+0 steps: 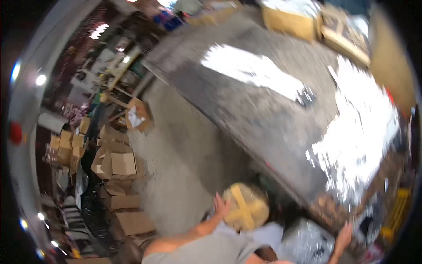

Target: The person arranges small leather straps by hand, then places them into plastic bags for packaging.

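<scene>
My left hand [221,206] is beside a round, stool-like seat [255,209] with a yellow tape cross on top. Its fingers are stretched out, with the fingertips right at the seat's rim. At the lower right, my right hand [343,238] is close to the near corner of the dark worktable [220,97]. Blur hides how its fingers are set. Just beyond that hand, a large heap of shiny white-silver pieces [356,141] spreads over the table end. A grey-white plastic bundle [307,242] lies between the seat and my right hand.
A long strip of bright, shiny pieces [259,72] lies across the tabletop. Cardboard boxes [292,22] line its far side. Several open cartons [118,163] stand on the floor at left, with shelving behind. A yellow crate [398,213] is at the right edge.
</scene>
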### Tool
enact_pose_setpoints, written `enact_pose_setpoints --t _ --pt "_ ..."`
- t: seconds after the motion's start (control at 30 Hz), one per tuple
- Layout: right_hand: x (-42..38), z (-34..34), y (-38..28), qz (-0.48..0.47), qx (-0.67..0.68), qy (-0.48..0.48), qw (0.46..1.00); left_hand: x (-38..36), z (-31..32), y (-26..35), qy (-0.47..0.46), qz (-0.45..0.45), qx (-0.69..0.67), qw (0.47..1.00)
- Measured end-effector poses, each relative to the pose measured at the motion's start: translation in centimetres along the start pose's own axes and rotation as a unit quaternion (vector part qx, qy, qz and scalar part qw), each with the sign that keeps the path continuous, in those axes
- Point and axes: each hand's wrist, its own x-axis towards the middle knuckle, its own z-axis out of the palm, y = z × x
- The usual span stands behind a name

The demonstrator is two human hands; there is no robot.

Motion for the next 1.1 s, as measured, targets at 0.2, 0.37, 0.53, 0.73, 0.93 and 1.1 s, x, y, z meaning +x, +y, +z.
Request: enact_pose_setpoints --t 0.2,0.37,0.53,0.73,0.93,1.1 --pt "2.0 -6.7 -4.1 0.120 0.183 -0.052 0.974 -3.9 -4.5 16.8 -0.134 0.077 0.108 0.982" --pt "1.8 -6.8 -3.7 0.119 0.197 -0.053 0.972 -6.6 -4.0 24.3 -0.214 0.255 0.030 0.943" --pt "1.4 -7.6 -3.6 0.123 0.256 -0.030 0.958 -6.7 -4.9 33.6 -0.197 0.365 -0.024 0.910" --pt "-1.2 -8.6 -5.5 0.202 0.458 0.044 0.865 -5.0 -4.0 48.6 -0.209 0.640 0.045 0.738" --pt "-3.8 -5.3 -13.8 0.365 0.496 0.220 0.756 -2.0 6.5 63.9 -0.177 0.904 0.221 0.322" --pt "-2.4 -5.4 -21.9 0.472 0.586 0.332 0.569 -1.1 12.8 67.5 -0.107 0.935 0.288 0.177"
